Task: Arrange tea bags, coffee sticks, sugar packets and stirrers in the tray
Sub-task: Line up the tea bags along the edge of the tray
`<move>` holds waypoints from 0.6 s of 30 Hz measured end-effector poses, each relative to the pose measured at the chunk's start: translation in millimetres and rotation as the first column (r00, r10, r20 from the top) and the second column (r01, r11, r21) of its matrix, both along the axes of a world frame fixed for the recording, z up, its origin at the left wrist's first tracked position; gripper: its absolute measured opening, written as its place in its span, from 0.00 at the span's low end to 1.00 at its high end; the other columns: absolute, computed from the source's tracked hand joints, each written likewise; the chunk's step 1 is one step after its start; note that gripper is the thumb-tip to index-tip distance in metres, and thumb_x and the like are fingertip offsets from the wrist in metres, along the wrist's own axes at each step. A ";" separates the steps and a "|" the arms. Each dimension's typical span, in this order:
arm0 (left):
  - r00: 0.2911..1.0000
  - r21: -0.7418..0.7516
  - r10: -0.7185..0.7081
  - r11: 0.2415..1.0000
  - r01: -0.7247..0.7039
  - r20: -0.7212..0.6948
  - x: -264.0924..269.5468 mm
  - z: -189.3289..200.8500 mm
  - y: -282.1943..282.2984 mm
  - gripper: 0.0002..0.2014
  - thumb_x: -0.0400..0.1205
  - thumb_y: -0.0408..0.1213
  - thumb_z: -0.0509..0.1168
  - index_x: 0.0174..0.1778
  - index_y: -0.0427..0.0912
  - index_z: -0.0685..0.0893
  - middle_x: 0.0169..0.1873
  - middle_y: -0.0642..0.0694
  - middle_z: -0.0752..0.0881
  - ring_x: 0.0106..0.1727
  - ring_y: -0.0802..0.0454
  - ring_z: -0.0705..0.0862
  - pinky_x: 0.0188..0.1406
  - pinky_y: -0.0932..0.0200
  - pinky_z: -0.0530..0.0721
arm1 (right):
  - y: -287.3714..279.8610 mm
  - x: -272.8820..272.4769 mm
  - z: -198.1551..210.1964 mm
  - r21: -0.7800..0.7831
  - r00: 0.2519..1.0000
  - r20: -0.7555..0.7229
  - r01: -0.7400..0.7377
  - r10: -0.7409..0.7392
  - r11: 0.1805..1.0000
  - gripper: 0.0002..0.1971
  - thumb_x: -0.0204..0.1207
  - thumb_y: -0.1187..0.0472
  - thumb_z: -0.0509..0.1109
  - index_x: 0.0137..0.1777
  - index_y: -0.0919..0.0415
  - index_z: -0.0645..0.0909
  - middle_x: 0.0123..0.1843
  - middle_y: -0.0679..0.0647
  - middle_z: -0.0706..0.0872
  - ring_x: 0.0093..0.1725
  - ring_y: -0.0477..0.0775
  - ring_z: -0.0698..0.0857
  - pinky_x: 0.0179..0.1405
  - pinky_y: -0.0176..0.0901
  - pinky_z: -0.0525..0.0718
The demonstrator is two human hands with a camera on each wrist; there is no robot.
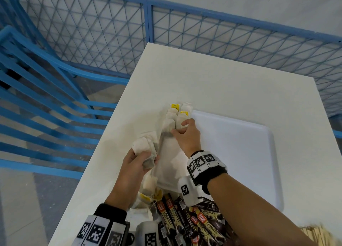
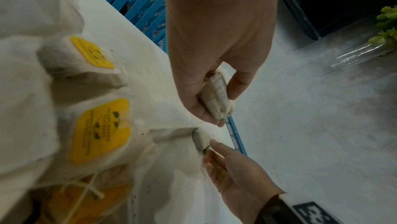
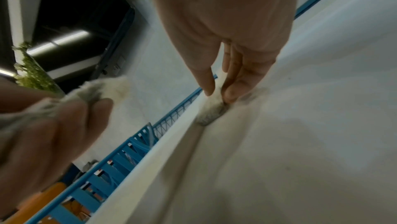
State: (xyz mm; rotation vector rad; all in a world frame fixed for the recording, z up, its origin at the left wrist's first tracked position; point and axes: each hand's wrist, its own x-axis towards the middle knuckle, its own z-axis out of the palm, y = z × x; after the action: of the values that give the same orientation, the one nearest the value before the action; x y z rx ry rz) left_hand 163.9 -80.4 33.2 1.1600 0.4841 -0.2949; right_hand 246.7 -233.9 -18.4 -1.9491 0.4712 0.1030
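Note:
A white tray (image 1: 240, 153) lies on the right of the white table (image 1: 212, 83). A row of tea bags (image 1: 175, 116), some with yellow tags, runs along the tray's far left side. My right hand (image 1: 179, 128) reaches into this row and pinches one tea bag (image 3: 211, 110) between thumb and fingers. My left hand (image 1: 148, 159) grips a small stack of tea bags (image 1: 146, 144) just left of the tray; in the left wrist view the stack (image 2: 217, 95) sits between thumb and fingers. Coffee sticks (image 1: 194, 221) are heaped near me. Wooden stirrers (image 1: 314, 233) show at the bottom right.
More loose tea bags with yellow tags (image 2: 103, 129) lie near my left wrist. A blue metal chair (image 1: 46, 98) stands left of the table, and a blue mesh fence (image 1: 203, 33) runs behind it. The table's left edge is close to my left hand.

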 end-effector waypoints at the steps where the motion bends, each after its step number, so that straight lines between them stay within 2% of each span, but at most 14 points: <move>1: 1.000 -0.003 -0.001 1.000 0.001 0.005 0.6 0.4 -0.6 0.12 0.83 0.28 0.59 0.58 0.42 0.83 0.49 0.44 0.90 0.47 0.48 0.88 0.39 0.63 0.87 | 0.5 -2.2 4.2 -0.012 1.000 0.013 -0.004 0.004 1.000 0.13 0.74 0.59 0.72 0.53 0.58 0.71 0.33 0.49 0.81 0.35 0.45 0.80 0.31 0.27 0.72; 3: 1.000 -0.013 -0.001 1.000 0.001 0.011 2.0 0.7 -1.4 0.13 0.83 0.27 0.59 0.60 0.40 0.82 0.51 0.42 0.89 0.48 0.47 0.87 0.39 0.63 0.87 | 2.5 -9.2 14.5 -0.008 0.998 0.038 -0.044 0.045 0.999 0.09 0.76 0.54 0.70 0.49 0.56 0.76 0.33 0.45 0.80 0.34 0.41 0.79 0.34 0.30 0.73; 5: 1.000 -0.021 0.000 1.000 0.001 0.018 3.9 1.9 -2.0 0.13 0.82 0.27 0.58 0.59 0.39 0.82 0.50 0.42 0.89 0.48 0.48 0.88 0.39 0.64 0.87 | 4.4 -19.2 25.0 0.083 0.984 0.043 -0.173 0.170 0.981 0.09 0.79 0.49 0.66 0.45 0.54 0.80 0.34 0.43 0.83 0.33 0.39 0.80 0.39 0.30 0.75; 6: 1.000 -0.021 -0.005 1.000 0.005 0.025 4.6 2.5 -2.2 0.13 0.82 0.26 0.58 0.58 0.39 0.83 0.49 0.43 0.90 0.47 0.48 0.88 0.40 0.64 0.87 | 5.1 -25.3 30.2 0.143 0.965 0.027 -0.262 0.261 0.954 0.11 0.80 0.48 0.64 0.46 0.54 0.82 0.35 0.43 0.85 0.32 0.37 0.81 0.37 0.28 0.76; 9: 0.999 -0.007 -0.017 1.000 0.017 0.031 6.0 3.1 -2.7 0.12 0.82 0.26 0.58 0.55 0.41 0.84 0.46 0.43 0.91 0.46 0.48 0.89 0.41 0.61 0.88 | 5.0 -38.6 32.5 0.246 0.900 -0.004 -0.423 0.437 0.872 0.10 0.79 0.52 0.66 0.50 0.55 0.85 0.41 0.48 0.87 0.36 0.41 0.82 0.35 0.31 0.79; 11: 1.000 0.006 -0.017 1.000 0.017 0.014 6.8 2.2 -3.5 0.12 0.82 0.25 0.58 0.53 0.42 0.84 0.44 0.43 0.90 0.44 0.48 0.89 0.43 0.60 0.88 | 3.3 -42.3 29.9 0.288 0.906 0.004 -0.406 0.423 0.867 0.07 0.77 0.58 0.70 0.51 0.59 0.85 0.43 0.54 0.86 0.37 0.43 0.81 0.35 0.32 0.80; 14: 0.999 0.017 -0.041 0.999 0.041 0.001 7.2 1.4 -5.6 0.12 0.82 0.24 0.58 0.51 0.42 0.84 0.43 0.42 0.89 0.40 0.49 0.89 0.42 0.59 0.87 | -0.8 -44.1 28.4 0.386 0.939 -0.005 -0.315 0.343 0.867 0.09 0.76 0.66 0.71 0.53 0.68 0.84 0.42 0.54 0.85 0.34 0.41 0.82 0.36 0.31 0.82; 16: 0.999 0.015 -0.050 0.999 0.050 -0.004 6.5 0.8 -6.2 0.12 0.82 0.24 0.58 0.51 0.42 0.84 0.42 0.43 0.90 0.37 0.51 0.90 0.38 0.61 0.88 | -4.2 -44.8 29.5 0.435 0.947 -0.009 -0.284 0.320 0.854 0.05 0.76 0.68 0.70 0.50 0.66 0.83 0.40 0.54 0.85 0.35 0.45 0.83 0.38 0.32 0.84; 18: 0.999 0.019 -0.054 0.998 0.054 -0.009 5.6 -0.3 -5.8 0.12 0.82 0.25 0.58 0.52 0.44 0.83 0.42 0.44 0.90 0.39 0.51 0.90 0.38 0.62 0.88 | -9.2 -43.8 28.9 0.471 0.962 -0.023 -0.229 0.272 0.852 0.02 0.76 0.69 0.69 0.48 0.66 0.81 0.39 0.56 0.84 0.35 0.47 0.84 0.39 0.34 0.85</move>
State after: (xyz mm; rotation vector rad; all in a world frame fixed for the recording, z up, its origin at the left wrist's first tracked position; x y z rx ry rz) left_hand 169.5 -86.2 32.9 1.1922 0.4642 -0.3423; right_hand 202.9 -243.1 10.4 -1.5224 0.2168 0.4356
